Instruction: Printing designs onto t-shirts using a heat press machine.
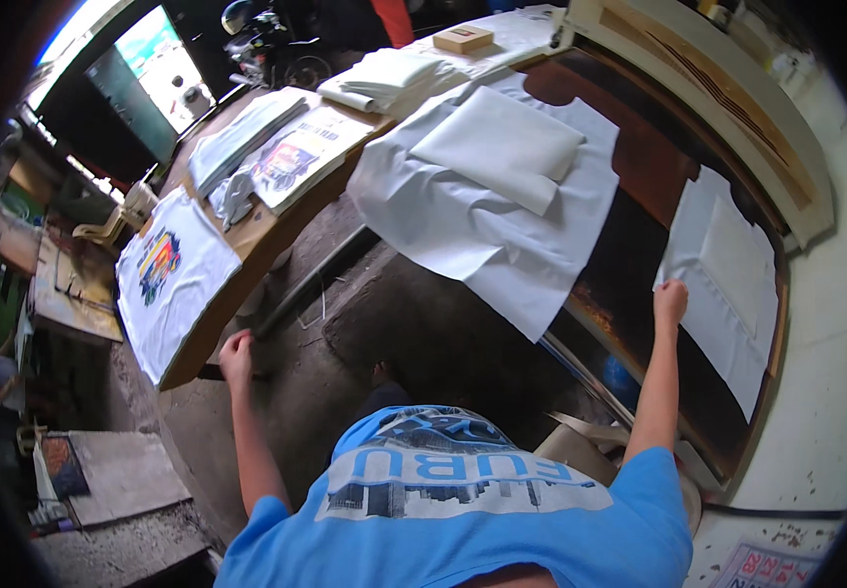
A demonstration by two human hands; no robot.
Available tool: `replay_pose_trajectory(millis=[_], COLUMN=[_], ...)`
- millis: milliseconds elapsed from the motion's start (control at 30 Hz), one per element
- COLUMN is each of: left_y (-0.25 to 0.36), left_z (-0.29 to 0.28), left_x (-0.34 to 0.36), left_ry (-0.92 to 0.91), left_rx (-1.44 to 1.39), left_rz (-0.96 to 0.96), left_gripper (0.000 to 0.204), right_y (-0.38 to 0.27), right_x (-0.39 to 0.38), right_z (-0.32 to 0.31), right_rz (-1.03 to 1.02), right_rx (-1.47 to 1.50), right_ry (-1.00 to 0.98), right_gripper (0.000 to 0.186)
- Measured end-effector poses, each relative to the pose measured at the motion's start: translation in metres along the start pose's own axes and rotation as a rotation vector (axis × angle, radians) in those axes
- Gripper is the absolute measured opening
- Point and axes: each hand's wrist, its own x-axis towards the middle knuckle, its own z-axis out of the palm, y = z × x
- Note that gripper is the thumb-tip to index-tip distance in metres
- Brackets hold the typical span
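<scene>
Right hand (pixel 671 302): fingers clenched on the near left edge of a white fabric panel (pixel 713 338), which lies flat at the right end of the dark worktop (pixel 629 240). A smaller off-white rectangular sheet (pixel 734 269) rests on that panel. Left hand (pixel 236 358): raised just beside the near end of the brown-edged left worktop (pixel 265 253), fingers curled; cannot tell whether anything is pinched between them. Left of this hand, a white T-shirt (pixel 191 284) with a multicoloured print lies spread over the near end of the left worktop. Beyond it, on the same worktop: a crumpled white cloth (pixel 232 201), a second printed white garment (pixel 330 135), a folded pale fabric stack (pixel 242 142) and, farther off, another white stack (pixel 389 73). A small tan box (pixel 463 39) sits at the far end. Between the hands and farther away, a large white fabric piece (pixel 512 250) lies partly on the dark worktop, its near left part extending past the edge; a folded white piece (pixel 497 142) rests on top. A grey pole (pixel 316 279) slants below, between the two worktops. Far left background: a motorcycle (pixel 265 47).
</scene>
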Motion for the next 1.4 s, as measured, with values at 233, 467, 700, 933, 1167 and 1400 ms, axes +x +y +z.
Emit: replay_pose_trajectory(millis=[233, 467, 700, 933, 1167, 1400], left_y=[0.142, 0.22, 0.25, 0.284, 0.337, 0.38], left_z=[0.124, 0.298, 0.375, 0.412, 0.438, 0.252], left_x=[0.067, 0.131, 0.169, 0.185, 0.216, 0.277], left_ry=[-0.478, -1.066, -0.773, -1.005, -1.425, -1.155], left_rx=[-0.439, -0.734, -0.319, -0.127, -0.741, -1.178], left_rz=[-0.136, -0.424, -0.092, -0.235, -0.267, -0.082], left_gripper=[0.021, 0.027, 0.041, 0.029, 0.012, 0.008], right_y=[-0.088, -0.23, -0.33, -0.333, -0.305, -0.227], right_x=[-0.029, -0.124, -0.192, -0.221, -0.182, -0.131], right_z=[-0.083, -0.09, -0.098, -0.11, -0.114, -0.072], right_rz=[-0.023, -0.124, -0.05, 0.202, 0.189, 0.004], right_rx=[0.152, 0.352, 0.409, 0.42, 0.333, -0.066], right_ry=[0.102, -0.052, -0.2, -0.204, -0.158, -0.048], right_gripper=[0.011, 0.011, 0.008, 0.007, 0.008, 0.016])
